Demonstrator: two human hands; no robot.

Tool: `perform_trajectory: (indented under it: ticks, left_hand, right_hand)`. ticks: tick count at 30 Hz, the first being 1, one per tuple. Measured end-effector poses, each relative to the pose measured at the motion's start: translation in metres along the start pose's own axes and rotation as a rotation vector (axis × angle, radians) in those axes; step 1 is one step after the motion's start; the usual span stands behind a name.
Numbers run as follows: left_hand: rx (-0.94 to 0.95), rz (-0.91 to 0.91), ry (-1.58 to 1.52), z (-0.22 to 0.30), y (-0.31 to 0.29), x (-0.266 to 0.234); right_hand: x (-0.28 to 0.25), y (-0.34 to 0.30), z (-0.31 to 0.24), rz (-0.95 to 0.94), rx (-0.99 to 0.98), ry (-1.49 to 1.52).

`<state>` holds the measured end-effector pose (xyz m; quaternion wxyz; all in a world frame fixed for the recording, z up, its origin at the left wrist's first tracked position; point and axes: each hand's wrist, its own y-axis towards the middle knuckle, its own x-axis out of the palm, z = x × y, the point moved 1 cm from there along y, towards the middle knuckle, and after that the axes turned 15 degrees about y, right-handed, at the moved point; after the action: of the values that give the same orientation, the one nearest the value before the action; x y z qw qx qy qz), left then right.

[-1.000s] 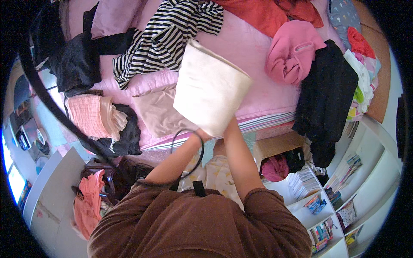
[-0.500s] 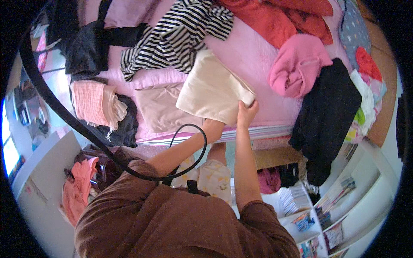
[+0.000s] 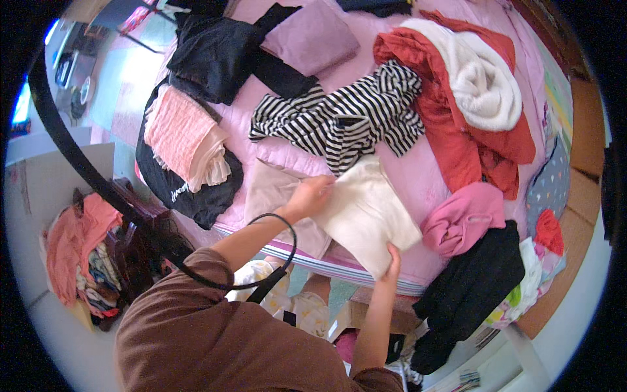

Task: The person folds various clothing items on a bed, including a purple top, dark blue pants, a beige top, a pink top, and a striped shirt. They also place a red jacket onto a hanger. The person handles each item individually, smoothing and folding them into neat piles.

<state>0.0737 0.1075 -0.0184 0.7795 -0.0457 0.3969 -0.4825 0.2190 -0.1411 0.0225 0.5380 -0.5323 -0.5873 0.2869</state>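
Note:
A cream folded cloth, of a kind I cannot make out, is between my two hands over the near edge of the bed. My left hand is closed at the cloth's left edge, its fingertips partly hidden. At the lower right corner, my right hand pinches the cloth with the thumb on top. Under and beside my left hand lies a beige-pink folded cloth. A black-and-white striped garment lies crumpled just beyond the cream cloth and touches its far end.
Black clothing and a mauve folded cloth lie far left on the pink bed cover. Left are peach folded fabric and a dark garment. Right are red clothing, a white bundle, pink bundle and black trousers.
My left hand has moved from beneath the cloth's near edge up to its left side. My right hand still holds a corner, now lower. The view has shifted, showing more of the bed.

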Motion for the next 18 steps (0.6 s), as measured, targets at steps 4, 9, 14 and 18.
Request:
perform_trajectory:
  ticks: [4,9,14,18]
  left_hand:
    - [-0.200,0.125,0.135,-0.079,-0.025,-0.048]
    - [-0.186,-0.025,0.765,-0.090,-0.043,-0.067]
    - [-0.278,-0.106,0.724,-0.093,-0.031,-0.066]
    - [-0.284,-0.125,0.727,-0.097,-0.027,-0.067]
  right_hand:
    - [0.095,-0.066,-0.026,-0.254,-0.090,-0.031]
    - [0.210,-0.055,-0.031,-0.359,-0.095,-0.058]
    - [0.364,-0.033,-0.007,-0.787,0.088,0.052]
    - [0.438,0.051,0.026,-0.835,-0.055,-0.052]
